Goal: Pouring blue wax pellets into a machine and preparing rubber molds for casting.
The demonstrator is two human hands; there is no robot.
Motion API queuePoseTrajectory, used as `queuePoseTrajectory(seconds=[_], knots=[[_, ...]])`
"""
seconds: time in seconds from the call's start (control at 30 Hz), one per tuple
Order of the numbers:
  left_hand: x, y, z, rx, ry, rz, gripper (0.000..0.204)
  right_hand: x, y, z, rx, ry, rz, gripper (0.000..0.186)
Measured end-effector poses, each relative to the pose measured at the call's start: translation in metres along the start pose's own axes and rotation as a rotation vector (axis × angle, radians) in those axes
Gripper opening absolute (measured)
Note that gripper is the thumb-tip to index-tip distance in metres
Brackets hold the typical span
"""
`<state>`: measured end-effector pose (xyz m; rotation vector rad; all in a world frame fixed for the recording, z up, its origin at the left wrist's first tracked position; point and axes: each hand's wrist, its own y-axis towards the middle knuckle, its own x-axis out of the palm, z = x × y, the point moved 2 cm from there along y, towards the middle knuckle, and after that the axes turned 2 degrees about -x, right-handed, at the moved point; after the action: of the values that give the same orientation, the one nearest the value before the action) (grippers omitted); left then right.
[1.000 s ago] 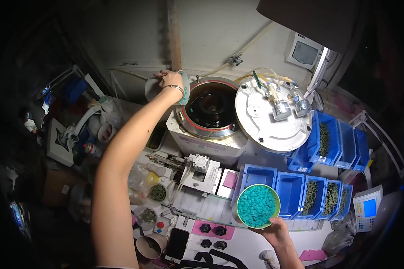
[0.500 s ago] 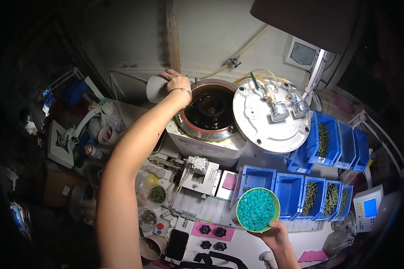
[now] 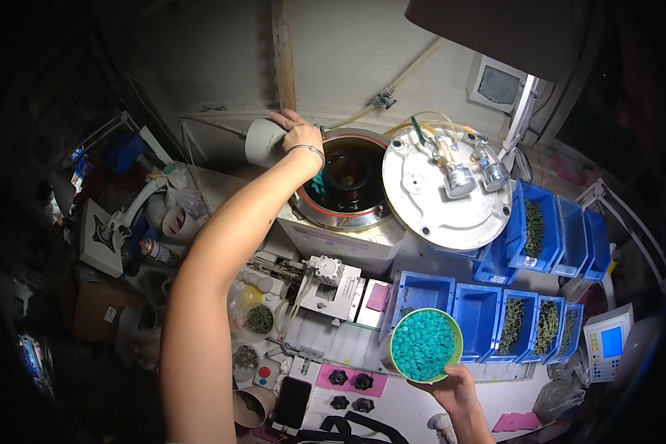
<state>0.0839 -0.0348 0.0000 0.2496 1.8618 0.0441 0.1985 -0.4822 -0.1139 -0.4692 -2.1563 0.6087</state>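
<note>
Clearly two hands (image 3: 303, 138), one teal-filled bowl (image 3: 458, 346)

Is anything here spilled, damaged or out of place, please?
Nothing clearly stands out. The round lid tilts beside the open pot, but seems simply opened. The teal pellets I see are in the bowl or pot's mouth, not spilled.

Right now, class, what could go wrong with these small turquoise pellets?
The small turquoise pellets nearly fill the round, green-rimmed bowl; if the right hand tips it, some could spill into the blue plastic bin beside it.

The left hand holds a tilted white cup at the edge of the round metal pot, so pellets might miss and scatter outside.
</note>
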Motion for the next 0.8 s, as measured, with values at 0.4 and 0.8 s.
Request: queuePoseTrajectory(seconds=[0.4,0.8], knots=[[0.007,0.004,0.006,-0.001,-0.07,-0.012,0.046,-0.001,-0.003,0.0,0.012,0.088,-0.012,0.064],[0.005,-0.011,0.024,0.18,0.621,0.126,0.045,0.001,0.0,0.002,0.013,0.074,-0.028,0.067]])
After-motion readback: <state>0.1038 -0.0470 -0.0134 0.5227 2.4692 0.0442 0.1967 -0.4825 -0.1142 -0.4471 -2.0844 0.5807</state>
